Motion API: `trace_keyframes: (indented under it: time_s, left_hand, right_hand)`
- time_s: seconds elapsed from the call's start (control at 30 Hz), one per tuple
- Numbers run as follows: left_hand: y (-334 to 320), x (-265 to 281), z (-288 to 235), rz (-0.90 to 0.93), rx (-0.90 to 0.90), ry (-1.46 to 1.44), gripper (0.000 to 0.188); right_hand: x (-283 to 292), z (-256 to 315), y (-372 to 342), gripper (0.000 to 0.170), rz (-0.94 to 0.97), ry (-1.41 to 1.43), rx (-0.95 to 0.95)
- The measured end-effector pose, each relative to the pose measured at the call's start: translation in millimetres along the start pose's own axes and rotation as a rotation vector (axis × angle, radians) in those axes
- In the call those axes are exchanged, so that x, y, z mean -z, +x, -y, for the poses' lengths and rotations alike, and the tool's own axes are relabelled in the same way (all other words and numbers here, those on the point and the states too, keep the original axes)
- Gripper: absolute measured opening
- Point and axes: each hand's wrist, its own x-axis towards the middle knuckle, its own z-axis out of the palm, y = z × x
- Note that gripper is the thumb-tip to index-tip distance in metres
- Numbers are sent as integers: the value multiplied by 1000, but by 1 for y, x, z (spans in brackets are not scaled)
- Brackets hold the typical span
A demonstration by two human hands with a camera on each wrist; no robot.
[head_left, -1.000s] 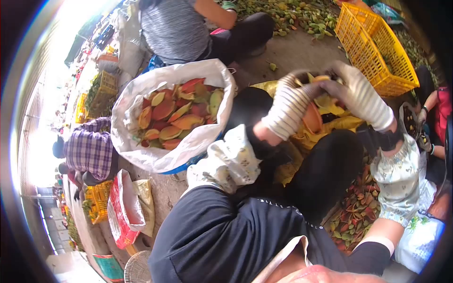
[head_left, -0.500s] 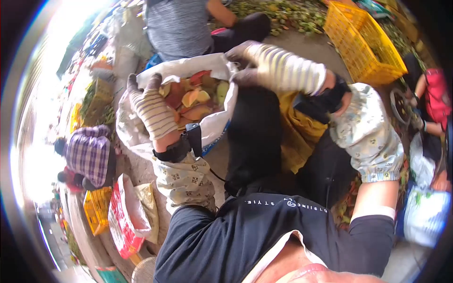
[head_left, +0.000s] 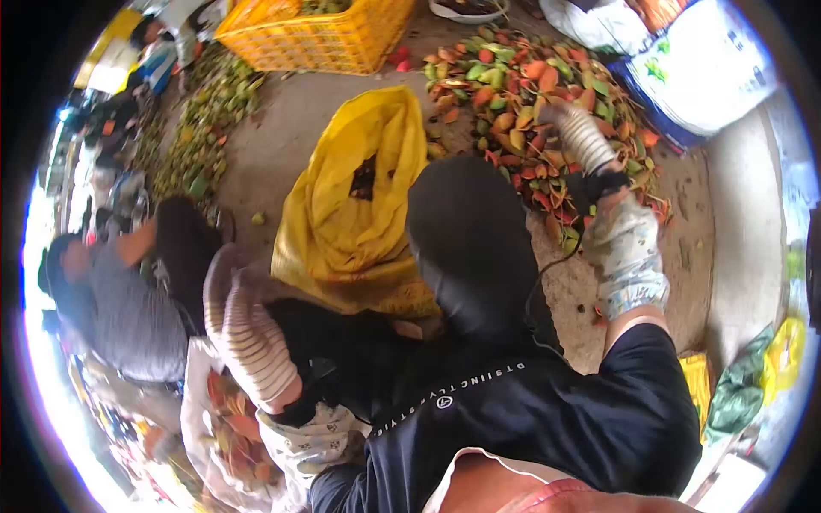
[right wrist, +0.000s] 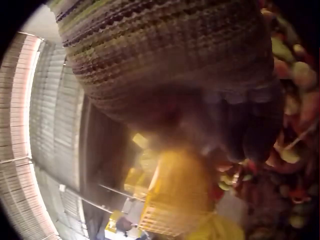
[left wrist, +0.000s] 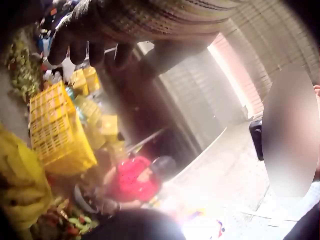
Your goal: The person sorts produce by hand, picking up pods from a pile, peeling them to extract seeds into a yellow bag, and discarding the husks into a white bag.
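Head view, red-green pods (head_left: pixel 510 117), loosely heaped

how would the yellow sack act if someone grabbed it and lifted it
The yellow sack would probably be floppy, since its sides are creased and slumped. It seems unlikely to roll, lying spread on the floor. Its mouth gapes, so the dark stuff inside might spill if tipped.

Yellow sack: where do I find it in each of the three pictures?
Head view: yellow sack just left of centre, mostly in the upper half.
Left wrist view: sack at the left edge, lower half.
Right wrist view: sack at the bottom edge, right of centre.
Shared landmark: the yellow crate near it.
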Motion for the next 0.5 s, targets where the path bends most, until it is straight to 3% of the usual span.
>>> trace_keyframes:
  time_s: [0.07,0.1,0.17,0.27,0.3,0.37,0.43,0.47,0.5]
  left_hand:
    - [17,-25,37,110,120,77,41]
    - [34,-31,61,217,75,297,42]
    - [41,-58,95,266,363,212,43]
    - [53,-85,138,433,471,404,42]
    - [54,-90,154,431,519,397,43]
    - [60,-94,181,564,445,529,42]
    - [58,-106,190,539,549,491,40]
    - [58,-112,195,520,597,469,40]
    - [59,-115,203,562,547,507,39]
  right_hand:
    - [-25,-39,-20,39,-15,145,-160]
    - [-36,-61,-17,35,-16,148,-224]
    - [-58,-103,-18,29,-19,155,-334]
    - [-99,-136,-21,25,-133,-470,-70]
    - [-116,-180,-12,28,-168,-379,34]
    - [-130,-143,-21,27,-338,-570,180]
    - [-130,-117,-16,29,-340,-733,256]
    - [-131,-108,-11,26,-349,-768,439]
    - [-137,-108,-2,26,-297,-843,448]
